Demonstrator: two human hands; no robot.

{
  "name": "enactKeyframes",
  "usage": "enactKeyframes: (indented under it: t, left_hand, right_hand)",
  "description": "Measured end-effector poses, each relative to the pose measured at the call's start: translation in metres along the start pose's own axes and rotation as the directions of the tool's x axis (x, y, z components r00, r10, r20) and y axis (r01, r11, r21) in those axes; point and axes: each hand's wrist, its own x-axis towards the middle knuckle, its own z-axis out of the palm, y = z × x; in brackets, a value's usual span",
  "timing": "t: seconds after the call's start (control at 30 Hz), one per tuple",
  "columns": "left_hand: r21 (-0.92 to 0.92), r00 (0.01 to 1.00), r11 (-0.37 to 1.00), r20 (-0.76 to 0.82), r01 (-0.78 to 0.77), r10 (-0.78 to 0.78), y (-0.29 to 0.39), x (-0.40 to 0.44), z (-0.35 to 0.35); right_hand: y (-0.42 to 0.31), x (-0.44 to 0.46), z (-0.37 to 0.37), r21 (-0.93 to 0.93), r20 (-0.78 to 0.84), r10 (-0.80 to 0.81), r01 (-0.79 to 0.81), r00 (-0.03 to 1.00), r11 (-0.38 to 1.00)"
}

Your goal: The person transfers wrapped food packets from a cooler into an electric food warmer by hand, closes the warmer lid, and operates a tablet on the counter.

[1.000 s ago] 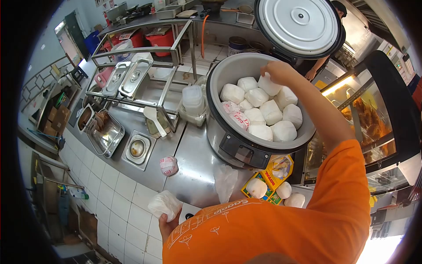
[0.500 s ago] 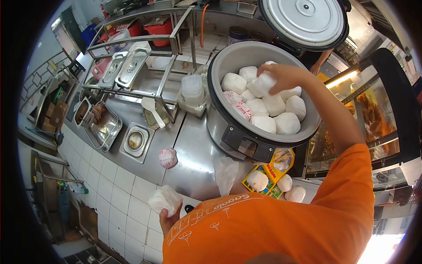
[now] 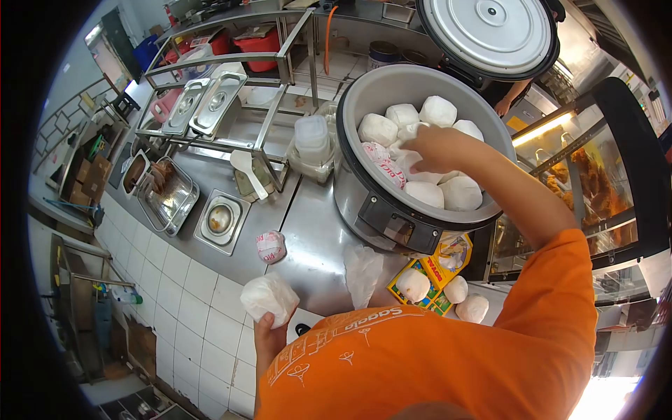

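My left hand (image 3: 269, 332) holds a white paper-wrapped bundle (image 3: 270, 299) low at the counter's near edge. Inside the large round cooker (image 3: 369, 91), my right hand (image 3: 437, 148) lies over the pile, its fingers bent round a white wrapped bundle that it mostly hides. Around it sit several more white bundles (image 3: 438, 110), along with red-printed wrapped ones (image 3: 385, 168) at the left. Another red-printed wrapped bundle (image 3: 270, 246) rests on the steel counter, near a crumpled clear plastic bag (image 3: 363, 273).
The cooker's lid (image 3: 493, 31) stands raised behind. White bundles (image 3: 413, 285) lie on and beside a yellow box (image 3: 451, 262). A steel rack (image 3: 262, 133), clear tubs (image 3: 310, 140) and metal pans (image 3: 168, 199) stand left. A glass display case (image 3: 581, 175) is right; another person's hand (image 3: 502, 106) shows behind.
My right hand has moved lower and nearer in the cooker, uncovering bundles at the back. My left hand has risen slightly with its bundle.
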Motion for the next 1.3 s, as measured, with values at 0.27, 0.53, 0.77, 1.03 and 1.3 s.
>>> enactKeyframes:
  t: [0.27, 0.53, 0.77, 1.03, 1.3]
  left_hand:
    - [0.348, 0.901, 0.937, 0.403, 0.013, -0.162, 0.076, 0.032, 0.13]
    - [0.235, 0.856, 0.934, 0.388, 0.267, -0.343, 0.061, 0.04, 0.138]
    - [0.094, 0.793, 0.886, 0.411, 0.454, -0.45, 0.051, 0.052, 0.141]
    - [-0.069, 0.817, 0.895, 0.445, 0.44, -0.368, 0.04, 0.063, 0.125]
    - [-0.028, 0.83, 0.913, 0.43, 0.407, -0.356, 0.041, 0.07, 0.125]
  right_hand:
    - [-0.159, -0.087, -0.008, -0.055, -0.438, -0.659, 0.713, 0.611, 0.699]
    - [-0.09, -0.049, -0.055, 0.436, -0.165, -0.591, 0.596, 0.789, 0.674]
    - [0.039, 0.031, -0.062, 0.65, -0.283, -0.182, 0.328, 0.942, 0.686]
    - [0.05, 0.091, -0.002, -0.149, -0.361, 0.077, -0.139, 0.929, 0.979]
    - [0.067, 0.099, 0.006, -0.096, -0.399, 0.049, -0.095, 0.915, 0.991]
